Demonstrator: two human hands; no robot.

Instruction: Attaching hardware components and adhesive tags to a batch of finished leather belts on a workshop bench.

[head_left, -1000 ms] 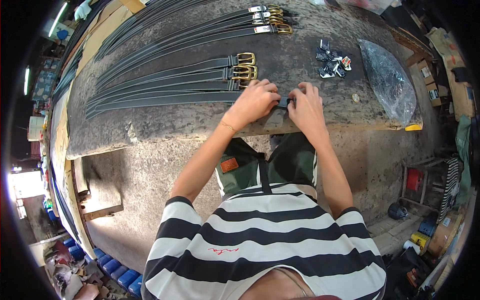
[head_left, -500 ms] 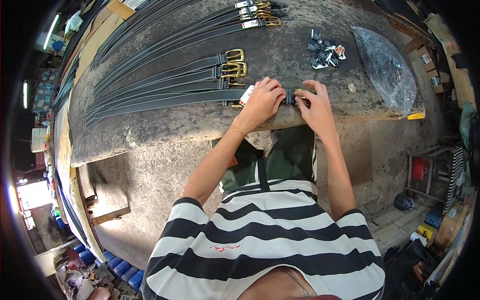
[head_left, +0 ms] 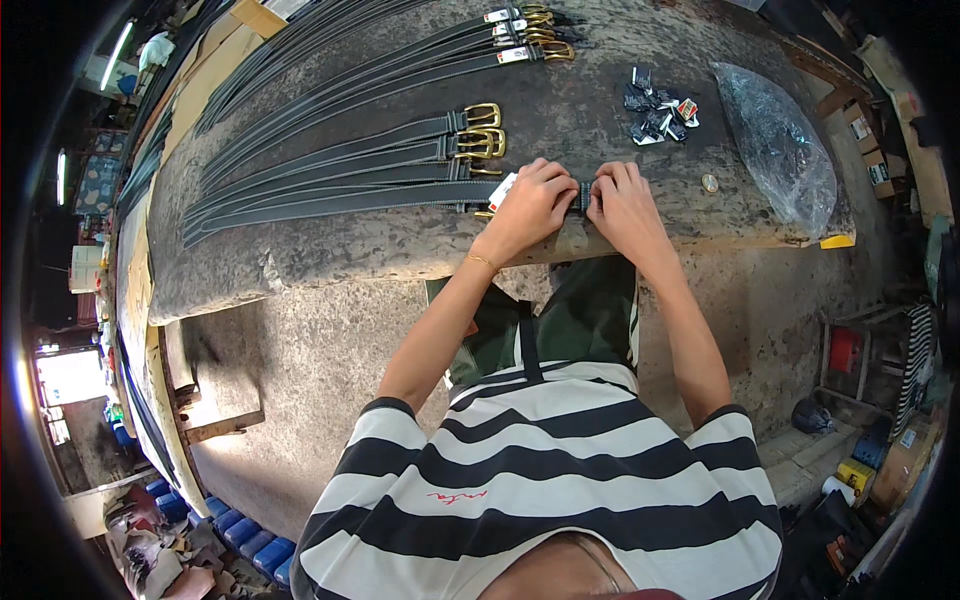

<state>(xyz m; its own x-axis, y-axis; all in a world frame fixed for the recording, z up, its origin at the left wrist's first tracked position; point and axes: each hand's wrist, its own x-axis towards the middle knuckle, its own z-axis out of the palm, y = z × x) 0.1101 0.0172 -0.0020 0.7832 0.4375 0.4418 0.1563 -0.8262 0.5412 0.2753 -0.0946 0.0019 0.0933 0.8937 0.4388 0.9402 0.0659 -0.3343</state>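
Observation:
A dark belt with pale edge stitching (head_left: 400, 196) runs along the near part of the worktable, and its buckle end lies between my hands. My left hand (head_left: 535, 208) is closed on the belt, beside a white and red tag (head_left: 503, 192). My right hand (head_left: 628, 210), fingers bent and pressed together, grips the belt's end just right of the belt loop (head_left: 585, 194). The buckle there is hidden by my fingers. Just beyond lie several other belts (head_left: 390, 150) with brass buckles (head_left: 482, 142), their straps stretching left.
Tagged belts (head_left: 440, 55) lie farther back on the worktable (head_left: 330, 262). To the right are a pile of small black and white tags (head_left: 655, 110), a round metallic piece (head_left: 710, 183) and a clear plastic bag (head_left: 775, 150). Blue containers (head_left: 245, 535) stand on the floor at lower left.
My right hand's fingers have drawn together and moved closer to my left hand, now covering the brass at the belt's end. The left hand keeps its grip. The whole view has shifted slightly.

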